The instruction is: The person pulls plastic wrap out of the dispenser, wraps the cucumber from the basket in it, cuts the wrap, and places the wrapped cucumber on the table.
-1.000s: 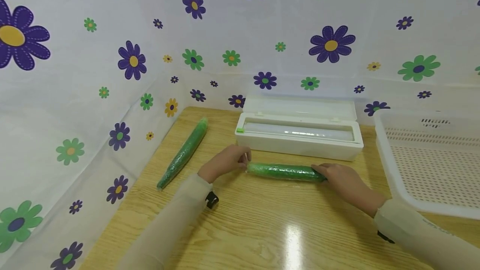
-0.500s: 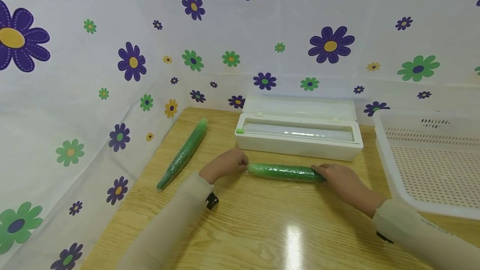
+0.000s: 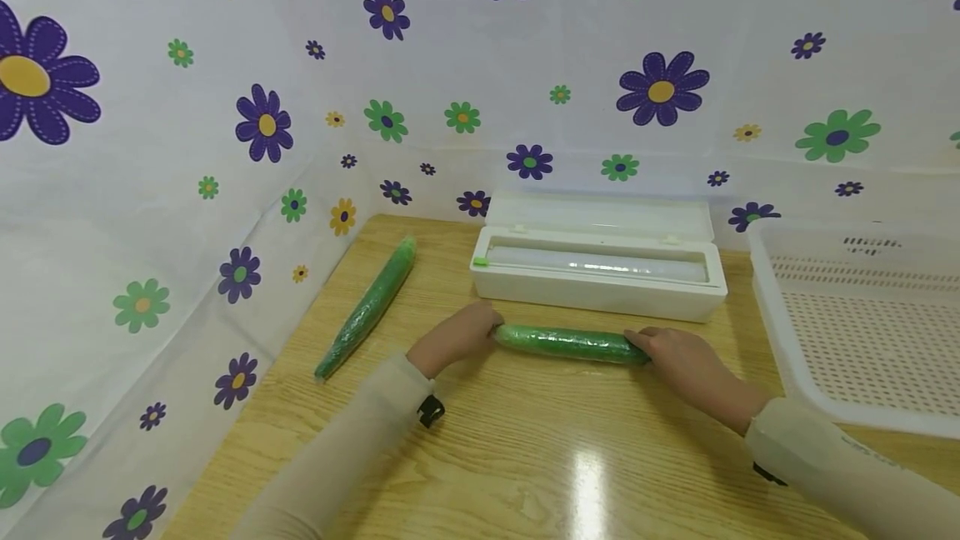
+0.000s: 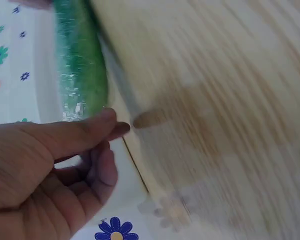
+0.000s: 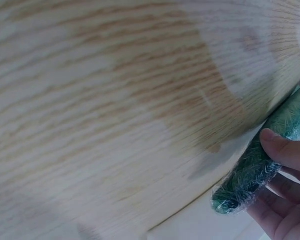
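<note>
A film-wrapped green cucumber (image 3: 566,344) lies across the wooden table (image 3: 525,457) in front of the white film dispenser box (image 3: 600,269). My left hand (image 3: 486,332) is at its left end; in the left wrist view the thumb (image 4: 85,131) and curled fingers close round the tip of the wrapped cucumber (image 4: 80,65). My right hand (image 3: 639,345) holds the right end. In the right wrist view the thumb (image 5: 285,150) lies on the wrapped cucumber (image 5: 262,167) with the fingers under it.
A second wrapped cucumber (image 3: 367,304) lies slanted at the table's left, near the flowered cloth wall. The dispenser's lid stands open, with the roll showing. A white perforated basket (image 3: 772,332) sits at the right.
My left hand has slid a little to the right and closed in on the cucumber's left end. The right hand and the cucumber have barely moved.
</note>
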The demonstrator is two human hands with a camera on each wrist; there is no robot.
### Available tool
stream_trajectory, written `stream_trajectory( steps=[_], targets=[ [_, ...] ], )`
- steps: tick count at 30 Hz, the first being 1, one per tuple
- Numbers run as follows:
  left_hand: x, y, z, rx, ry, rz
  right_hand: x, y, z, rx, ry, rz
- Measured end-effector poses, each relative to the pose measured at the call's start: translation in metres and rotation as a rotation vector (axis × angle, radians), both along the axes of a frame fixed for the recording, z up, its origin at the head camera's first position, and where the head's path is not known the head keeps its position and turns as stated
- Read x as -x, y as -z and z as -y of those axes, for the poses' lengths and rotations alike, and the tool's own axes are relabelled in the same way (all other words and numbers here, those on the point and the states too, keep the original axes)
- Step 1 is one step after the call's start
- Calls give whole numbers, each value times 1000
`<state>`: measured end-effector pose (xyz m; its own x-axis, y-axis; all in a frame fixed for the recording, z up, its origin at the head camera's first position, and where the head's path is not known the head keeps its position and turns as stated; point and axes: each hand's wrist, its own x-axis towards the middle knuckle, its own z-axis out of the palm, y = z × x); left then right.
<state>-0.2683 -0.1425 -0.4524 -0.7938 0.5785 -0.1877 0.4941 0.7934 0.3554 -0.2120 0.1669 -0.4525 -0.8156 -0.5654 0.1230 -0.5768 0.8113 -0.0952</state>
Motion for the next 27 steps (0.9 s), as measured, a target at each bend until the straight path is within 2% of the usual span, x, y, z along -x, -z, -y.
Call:
stream_trajectory(
  steps=[3, 5, 9, 11, 14, 16, 21, 24, 27],
  targets=[
    [-1, 0, -1, 57, -14, -82, 1, 0, 1, -5, -7, -14],
    [0, 0, 0, 88, -15, -96, 1, 0, 1, -3, -11, -26],
    [5, -2, 2, 163, 64, -145, 1, 0, 1, -5, -15, -48],
    [7, -3, 3, 175, 94, -143, 1, 0, 1, -9, -17, -54],
    [10, -6, 3, 171, 94, -96, 1, 0, 1, -14, -20, -62],
    [12, -9, 2, 167, 81, -31, 2, 0, 2, -16, -18, -62],
    [14, -16, 1, 162, 113, 127, 2, 0, 2, -16, -10, -43],
    [13, -17, 1, 119, 106, 149, 3, 1, 2, -12, -6, -37],
    [11, -13, 3, 76, 60, 113, 3, 1, 2, -8, -13, -46]
  ],
)
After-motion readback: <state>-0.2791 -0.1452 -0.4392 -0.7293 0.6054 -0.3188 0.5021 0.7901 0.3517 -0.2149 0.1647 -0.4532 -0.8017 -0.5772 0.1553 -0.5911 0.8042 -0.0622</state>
